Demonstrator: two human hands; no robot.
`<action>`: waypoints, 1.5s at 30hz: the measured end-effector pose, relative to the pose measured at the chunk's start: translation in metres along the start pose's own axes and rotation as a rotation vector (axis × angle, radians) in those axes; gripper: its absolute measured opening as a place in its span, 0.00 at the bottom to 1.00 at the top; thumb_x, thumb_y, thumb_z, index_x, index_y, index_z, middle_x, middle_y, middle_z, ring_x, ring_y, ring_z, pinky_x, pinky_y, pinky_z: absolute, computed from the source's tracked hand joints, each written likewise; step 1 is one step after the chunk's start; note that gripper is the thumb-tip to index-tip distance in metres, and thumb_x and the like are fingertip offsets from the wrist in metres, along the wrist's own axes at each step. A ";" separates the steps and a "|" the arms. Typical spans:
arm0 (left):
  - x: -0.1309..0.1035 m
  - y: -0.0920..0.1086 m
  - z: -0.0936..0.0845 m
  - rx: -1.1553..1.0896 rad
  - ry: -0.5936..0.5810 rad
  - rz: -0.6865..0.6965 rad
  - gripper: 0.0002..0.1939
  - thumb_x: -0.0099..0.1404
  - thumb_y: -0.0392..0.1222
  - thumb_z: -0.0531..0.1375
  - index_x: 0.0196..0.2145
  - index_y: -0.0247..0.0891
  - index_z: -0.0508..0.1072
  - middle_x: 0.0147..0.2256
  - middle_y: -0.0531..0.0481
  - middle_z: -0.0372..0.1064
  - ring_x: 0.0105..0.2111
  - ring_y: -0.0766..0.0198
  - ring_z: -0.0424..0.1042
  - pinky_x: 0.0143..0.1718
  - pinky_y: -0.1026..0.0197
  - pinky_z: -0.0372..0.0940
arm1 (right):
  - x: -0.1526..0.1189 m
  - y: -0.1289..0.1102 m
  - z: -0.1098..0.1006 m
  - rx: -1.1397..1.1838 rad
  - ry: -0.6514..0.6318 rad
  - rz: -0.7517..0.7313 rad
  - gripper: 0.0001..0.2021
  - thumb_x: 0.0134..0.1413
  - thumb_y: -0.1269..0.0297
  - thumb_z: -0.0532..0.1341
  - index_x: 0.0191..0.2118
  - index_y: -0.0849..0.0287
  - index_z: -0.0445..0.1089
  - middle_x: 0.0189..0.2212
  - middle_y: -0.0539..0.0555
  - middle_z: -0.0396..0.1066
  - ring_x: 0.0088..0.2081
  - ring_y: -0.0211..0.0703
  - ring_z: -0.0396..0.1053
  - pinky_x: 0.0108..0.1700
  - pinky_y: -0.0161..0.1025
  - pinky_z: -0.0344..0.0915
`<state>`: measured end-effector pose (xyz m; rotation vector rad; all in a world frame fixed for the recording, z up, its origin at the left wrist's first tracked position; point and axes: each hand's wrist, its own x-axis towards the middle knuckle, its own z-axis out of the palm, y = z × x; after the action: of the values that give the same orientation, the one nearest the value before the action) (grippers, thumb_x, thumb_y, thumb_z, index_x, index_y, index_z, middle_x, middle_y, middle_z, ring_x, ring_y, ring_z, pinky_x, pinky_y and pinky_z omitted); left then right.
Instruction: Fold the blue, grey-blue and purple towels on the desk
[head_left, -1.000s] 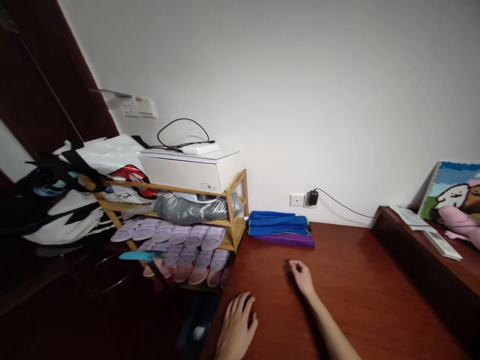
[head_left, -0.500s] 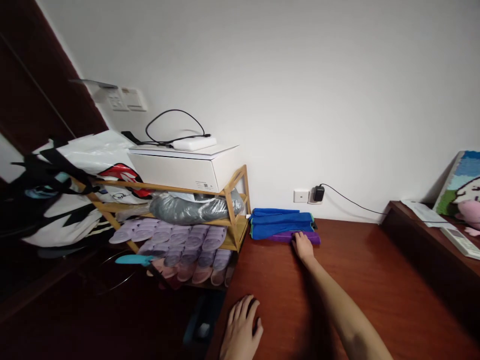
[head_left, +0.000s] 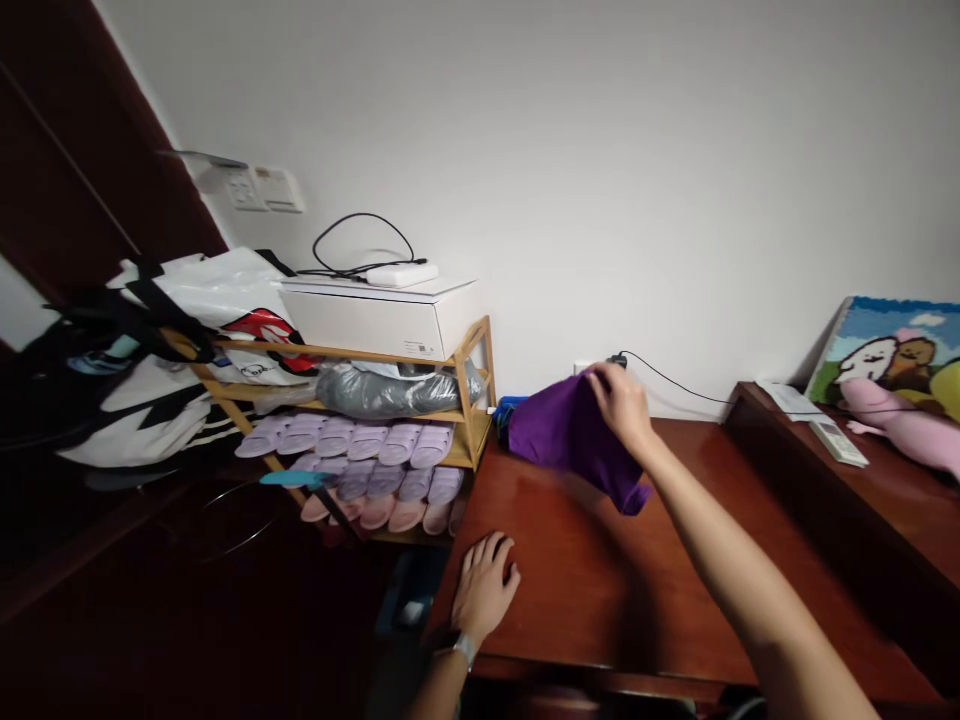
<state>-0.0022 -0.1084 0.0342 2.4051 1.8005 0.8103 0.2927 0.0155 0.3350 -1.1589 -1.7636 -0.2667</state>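
A purple cloth (head_left: 559,430) hangs from my right hand (head_left: 619,400), pinched between its fingers and lifted above the desk. Behind it, only a small part of the blue cloth (head_left: 504,412) shows at the back left of the brown desk (head_left: 555,590). My left hand (head_left: 486,585) lies flat near the desk's left edge, fingers apart and holding nothing, with a watch on its wrist.
Left of the desk, a wooden rack (head_left: 469,400) carries a white box (head_left: 367,320), a wrapped grey bundle (head_left: 390,392) and several slippers (head_left: 375,445). On the raised ledge at right are a remote control (head_left: 838,443) and a pink plush toy (head_left: 896,415).
My right hand has taken hold of the purple cloth and raised it off the desk; it hung folded by the blue cloth before. The camera view has shifted right.
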 end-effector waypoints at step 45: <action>0.095 0.240 -0.162 -0.057 -0.220 0.320 0.08 0.73 0.44 0.62 0.42 0.44 0.82 0.38 0.45 0.85 0.42 0.52 0.83 0.45 0.59 0.68 | -0.255 -0.031 -0.085 0.162 -0.319 0.309 0.28 0.62 0.54 0.66 0.65 0.54 0.68 0.61 0.64 0.75 0.62 0.58 0.73 0.65 0.55 0.69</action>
<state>0.1612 -0.1475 0.2887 2.6598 1.3199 0.5749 0.3379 -0.2027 0.1816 -1.3887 -1.8045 0.2544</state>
